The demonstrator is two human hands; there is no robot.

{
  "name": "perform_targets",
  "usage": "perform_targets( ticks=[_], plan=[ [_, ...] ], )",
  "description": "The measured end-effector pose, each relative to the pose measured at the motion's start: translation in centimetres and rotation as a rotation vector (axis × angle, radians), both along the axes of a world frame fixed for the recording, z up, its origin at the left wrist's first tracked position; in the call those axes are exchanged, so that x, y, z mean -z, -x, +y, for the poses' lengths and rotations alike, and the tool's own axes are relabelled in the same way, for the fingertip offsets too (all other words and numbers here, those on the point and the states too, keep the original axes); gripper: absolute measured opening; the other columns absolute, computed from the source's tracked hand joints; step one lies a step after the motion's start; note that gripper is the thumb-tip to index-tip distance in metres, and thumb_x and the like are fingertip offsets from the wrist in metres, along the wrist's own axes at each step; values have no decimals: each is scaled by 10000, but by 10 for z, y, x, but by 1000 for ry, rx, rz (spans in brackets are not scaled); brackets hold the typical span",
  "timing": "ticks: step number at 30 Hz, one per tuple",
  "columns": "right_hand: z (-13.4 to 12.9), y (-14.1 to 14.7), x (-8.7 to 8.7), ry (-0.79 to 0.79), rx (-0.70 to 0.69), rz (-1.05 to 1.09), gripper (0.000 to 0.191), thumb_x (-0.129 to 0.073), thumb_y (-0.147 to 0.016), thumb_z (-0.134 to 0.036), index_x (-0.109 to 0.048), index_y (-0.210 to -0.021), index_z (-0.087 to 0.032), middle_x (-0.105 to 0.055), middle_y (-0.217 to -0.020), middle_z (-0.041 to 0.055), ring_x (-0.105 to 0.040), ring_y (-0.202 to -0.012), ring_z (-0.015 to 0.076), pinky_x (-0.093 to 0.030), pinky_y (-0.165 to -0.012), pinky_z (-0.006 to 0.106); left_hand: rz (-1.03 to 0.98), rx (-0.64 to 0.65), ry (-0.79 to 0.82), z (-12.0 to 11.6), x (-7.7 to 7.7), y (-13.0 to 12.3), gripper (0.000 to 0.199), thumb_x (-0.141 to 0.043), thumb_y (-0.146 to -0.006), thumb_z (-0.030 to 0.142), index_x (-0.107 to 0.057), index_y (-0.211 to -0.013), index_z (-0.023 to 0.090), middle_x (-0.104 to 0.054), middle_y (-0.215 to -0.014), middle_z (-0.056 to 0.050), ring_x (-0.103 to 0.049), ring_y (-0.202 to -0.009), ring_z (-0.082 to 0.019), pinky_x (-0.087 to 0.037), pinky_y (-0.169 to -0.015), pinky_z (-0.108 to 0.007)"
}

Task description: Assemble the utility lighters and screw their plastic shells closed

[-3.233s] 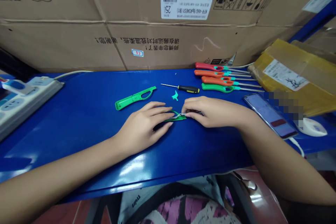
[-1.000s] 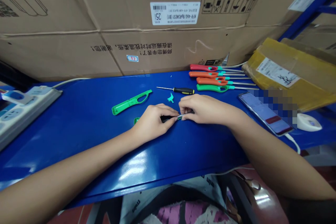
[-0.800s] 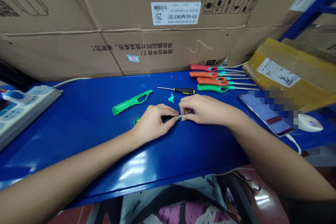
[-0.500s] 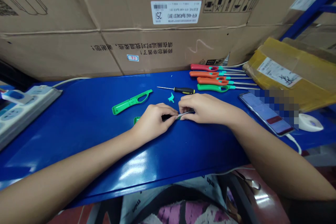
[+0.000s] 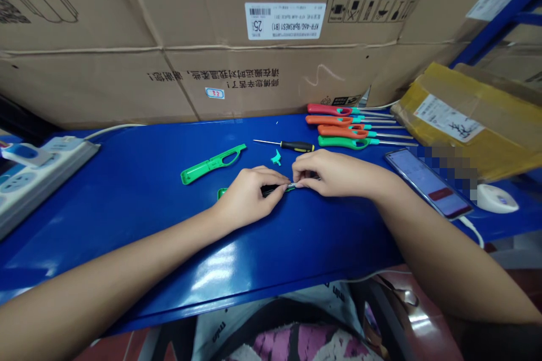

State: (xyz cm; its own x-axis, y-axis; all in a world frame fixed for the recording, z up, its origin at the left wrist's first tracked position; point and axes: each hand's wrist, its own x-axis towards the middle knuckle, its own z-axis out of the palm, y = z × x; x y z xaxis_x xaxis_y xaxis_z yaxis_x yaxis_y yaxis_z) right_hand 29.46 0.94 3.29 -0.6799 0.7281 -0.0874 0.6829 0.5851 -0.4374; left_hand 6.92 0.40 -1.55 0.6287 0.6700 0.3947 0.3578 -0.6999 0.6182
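Observation:
Over the middle of the blue table, my left hand (image 5: 254,197) is closed around a green lighter casing (image 5: 221,193), whose end shows left of the fingers. My right hand (image 5: 324,174) pinches a thin metal part at the casing's right end, close to my left fingertips; most of that part is hidden. An open green casing half (image 5: 212,163) lies to the left. Behind my hands are a small teal trigger piece (image 5: 276,157) and a black and yellow screwdriver (image 5: 296,146).
Several long lighters (image 5: 339,120), red, orange and green, lie at the back right. Beyond them are a yellow-taped package (image 5: 486,124), a phone (image 5: 427,180) and a white mouse (image 5: 497,198). A power strip (image 5: 46,172) is at left; a large carton (image 5: 190,22) stands behind.
My right hand has shifted slightly right and up, its fingers still pinched. Less of the metal part shows between the hands. My left hand has barely moved.

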Motion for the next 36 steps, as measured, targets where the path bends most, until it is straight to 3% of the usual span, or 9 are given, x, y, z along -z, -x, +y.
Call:
perform_targets(
  ticks=[5,36],
  plan=[
    [-1,-1,-1,13,7,-6,121,-582,-889,-85,-654,-855,-177,-694,-906,31,-586,-806,164,-376,-705,271,-24,-65,29,-1,1,1,173,-679,-870,163,-825,-956,197,-816,-1022,-53,-778,-931,-224,-619,-931,-351],
    [-3,4,-2,-25,9,-59,116,-590,-878,-78,-647,-832,-168,-697,-915,42,-602,-806,161,-386,-697,263,-34,-19,-2,-1,5,-1,214,-663,-882,113,-836,-948,221,-818,-1020,-44,-773,-926,-217,-627,-894,-353]
  ],
)
